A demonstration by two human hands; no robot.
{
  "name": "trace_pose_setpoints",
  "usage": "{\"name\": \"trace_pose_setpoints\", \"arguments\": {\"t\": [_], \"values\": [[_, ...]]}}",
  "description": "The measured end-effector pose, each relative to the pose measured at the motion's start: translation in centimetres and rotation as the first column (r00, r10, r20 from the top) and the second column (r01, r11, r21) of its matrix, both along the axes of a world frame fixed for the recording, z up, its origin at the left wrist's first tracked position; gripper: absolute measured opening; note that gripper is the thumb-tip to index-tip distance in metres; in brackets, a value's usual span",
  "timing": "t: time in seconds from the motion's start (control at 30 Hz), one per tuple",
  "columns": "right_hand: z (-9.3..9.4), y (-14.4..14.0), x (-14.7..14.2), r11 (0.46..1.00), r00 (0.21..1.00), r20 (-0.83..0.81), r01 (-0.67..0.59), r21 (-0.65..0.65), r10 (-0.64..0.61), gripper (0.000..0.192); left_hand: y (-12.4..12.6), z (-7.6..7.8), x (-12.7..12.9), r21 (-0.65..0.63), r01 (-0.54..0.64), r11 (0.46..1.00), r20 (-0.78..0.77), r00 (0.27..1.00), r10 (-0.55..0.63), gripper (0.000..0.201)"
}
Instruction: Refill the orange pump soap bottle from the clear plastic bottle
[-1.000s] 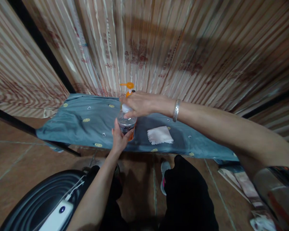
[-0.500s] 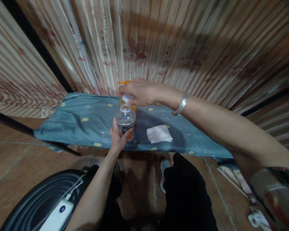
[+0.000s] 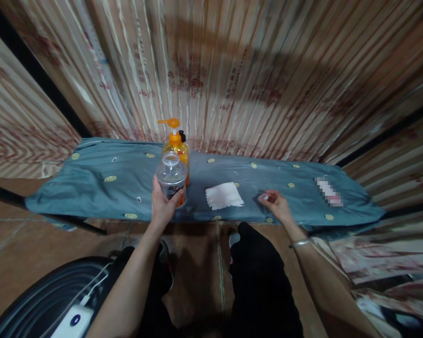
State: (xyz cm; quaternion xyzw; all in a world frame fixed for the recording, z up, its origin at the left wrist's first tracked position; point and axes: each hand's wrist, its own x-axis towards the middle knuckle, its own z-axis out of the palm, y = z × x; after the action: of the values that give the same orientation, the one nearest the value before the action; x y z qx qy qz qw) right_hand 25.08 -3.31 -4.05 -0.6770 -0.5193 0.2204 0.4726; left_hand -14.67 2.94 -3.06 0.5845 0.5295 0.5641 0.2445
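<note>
My left hand (image 3: 163,202) is wrapped round a clear plastic bottle (image 3: 171,177), which stands upright with its mouth uncapped. Close behind it is a pump bottle (image 3: 177,149) with an orange pump head and yellow-orange body. A small black top (image 3: 182,136) shows at its back. Over to the right, my right hand (image 3: 273,203) pinches a whitish bottle cap (image 3: 264,197) low over the cloth-covered bench. Between the hands lies a white cloth or tissue (image 3: 224,195) with a wavy edge.
A blue-grey patterned cloth (image 3: 102,188) covers the narrow bench. Behind hangs a pleated curtain (image 3: 211,80). A blurred-out packet (image 3: 328,191) lies at the right end. A white power bank (image 3: 72,321) with a cable rests on a black ribbed round seat (image 3: 31,300) at lower left.
My right hand has moved from above the bottle's mouth down to the right, carrying the cap. The pump bottle is now uncovered. My left hand still grips the clear bottle.
</note>
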Motion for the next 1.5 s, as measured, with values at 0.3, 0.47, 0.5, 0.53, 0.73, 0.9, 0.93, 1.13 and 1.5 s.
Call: {"name": "trace_pose_setpoints", "arguments": {"t": [0.3,0.47,0.5,0.53,0.73,0.9,0.93,1.13,1.5], "values": [[-3.5,-1.8,2.1,0.974,0.968,0.191,0.191,-0.121,-0.166,0.040,-0.1,-0.3,-0.1,-0.049,-0.022,0.999,-0.016,1.000,0.022,0.099],[-2.7,-2.2,1.7,0.974,0.926,0.352,0.190,-0.125,-0.135,0.044,-0.3,-0.2,0.1,-0.059,-0.028,0.998,-0.010,1.000,0.028,0.105],[-2.3,-2.0,1.4,0.977,0.907,0.401,0.184,-0.108,-0.126,0.047,-0.3,-0.1,0.1,-0.061,-0.027,0.998,-0.009,1.000,0.026,0.106],[-1.8,-1.8,0.8,0.982,0.890,0.441,0.169,-0.085,-0.115,0.049,-0.3,-0.1,0.1,-0.061,-0.024,0.998,-0.007,1.000,0.024,0.106],[2.9,2.2,-6.3,0.993,0.921,0.372,-0.121,-0.008,0.115,0.052,-0.6,0.3,0.2,-0.068,-0.010,0.998,0.002,1.000,0.010,0.102],[6.7,6.8,-14.6,0.899,0.909,0.223,-0.394,0.193,0.351,0.055,-0.7,0.2,0.3,-0.067,-0.003,0.998,0.012,1.000,0.004,0.100],[7.5,7.8,-16.0,0.872,0.894,0.203,-0.439,0.219,0.399,0.056,-0.7,0.1,0.4,-0.065,0.000,0.998,0.012,1.000,0.001,0.099],[11.3,14.6,-22.7,0.795,0.849,0.126,-0.526,0.301,0.514,0.067,-0.5,-0.5,0.5,-0.013,-0.029,0.999,-0.010,1.000,0.029,0.111],[12.1,17.9,-24.6,0.808,0.842,0.218,-0.537,0.242,0.493,0.023,-5.1,1.9,-0.1,0.369,-0.031,0.929,-0.298,0.943,0.149,0.100]]}}
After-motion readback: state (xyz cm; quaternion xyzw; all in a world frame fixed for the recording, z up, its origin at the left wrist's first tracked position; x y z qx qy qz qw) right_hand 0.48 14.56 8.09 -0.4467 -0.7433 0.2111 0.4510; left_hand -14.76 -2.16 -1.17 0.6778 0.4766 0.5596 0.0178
